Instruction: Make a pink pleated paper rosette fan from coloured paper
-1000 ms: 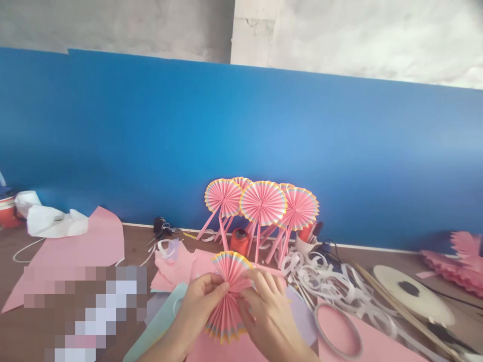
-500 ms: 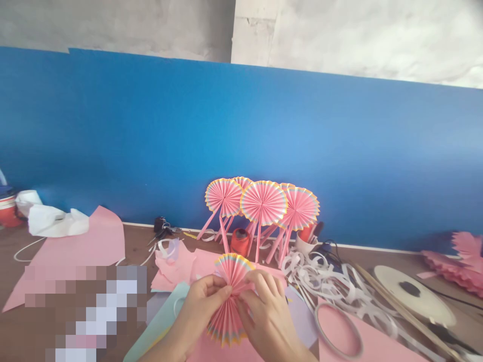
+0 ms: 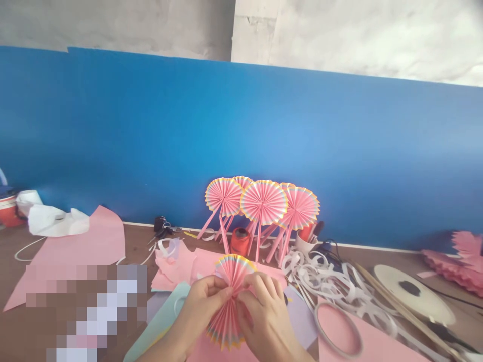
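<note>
Between my hands is a pleated pink paper fan with a yellow and pale blue edge, spread above and below its pinched middle. My left hand grips it near the centre from the left, thumb on the folds. From the right, my right hand pinches the same fan close to the centre; its fingertips partly hide the folds. Behind them, several round pleated fans on pink paper legs lean against the blue panel. Pink paper sheets lie under and behind my hands.
A roll of tape rests on pink paper at the right, near a heap of white paper strips. A pale round lid and a wooden stick lie farther right. A red spool stands behind. A blue panel closes the back.
Both hands keep their hold on the fan near its centre. The fan's lower pleats have shifted slightly downward; little else differs.
</note>
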Demonstrator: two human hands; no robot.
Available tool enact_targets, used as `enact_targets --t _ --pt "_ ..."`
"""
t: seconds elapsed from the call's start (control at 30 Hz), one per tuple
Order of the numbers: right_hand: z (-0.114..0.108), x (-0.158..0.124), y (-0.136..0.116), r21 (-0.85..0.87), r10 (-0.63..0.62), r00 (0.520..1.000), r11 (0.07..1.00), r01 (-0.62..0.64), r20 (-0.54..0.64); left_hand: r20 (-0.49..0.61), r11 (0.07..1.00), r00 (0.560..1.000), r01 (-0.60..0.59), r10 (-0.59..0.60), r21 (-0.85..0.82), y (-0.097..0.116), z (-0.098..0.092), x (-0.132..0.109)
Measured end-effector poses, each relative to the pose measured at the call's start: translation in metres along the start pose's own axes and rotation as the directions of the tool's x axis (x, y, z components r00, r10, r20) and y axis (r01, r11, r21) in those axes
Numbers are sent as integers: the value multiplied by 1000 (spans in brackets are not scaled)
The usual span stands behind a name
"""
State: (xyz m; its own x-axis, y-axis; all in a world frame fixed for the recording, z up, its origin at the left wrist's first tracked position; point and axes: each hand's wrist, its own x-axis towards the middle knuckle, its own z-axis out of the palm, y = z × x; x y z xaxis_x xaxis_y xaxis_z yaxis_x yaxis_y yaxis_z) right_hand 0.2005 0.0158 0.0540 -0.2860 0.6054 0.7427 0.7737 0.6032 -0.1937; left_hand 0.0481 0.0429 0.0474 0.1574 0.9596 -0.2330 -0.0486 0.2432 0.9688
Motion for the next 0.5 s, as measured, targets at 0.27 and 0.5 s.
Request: enact_targets --t 0.27,0.5 --pt "1 -1 1 -32 -11 1000 999 11 0 -16 1000 1000 12 -13 -28 6 3 -7" --pt "3 -2 1 -15 20 1000 1000 -20 -1 -31 999 999 12 -13 -31 9 6 -10"
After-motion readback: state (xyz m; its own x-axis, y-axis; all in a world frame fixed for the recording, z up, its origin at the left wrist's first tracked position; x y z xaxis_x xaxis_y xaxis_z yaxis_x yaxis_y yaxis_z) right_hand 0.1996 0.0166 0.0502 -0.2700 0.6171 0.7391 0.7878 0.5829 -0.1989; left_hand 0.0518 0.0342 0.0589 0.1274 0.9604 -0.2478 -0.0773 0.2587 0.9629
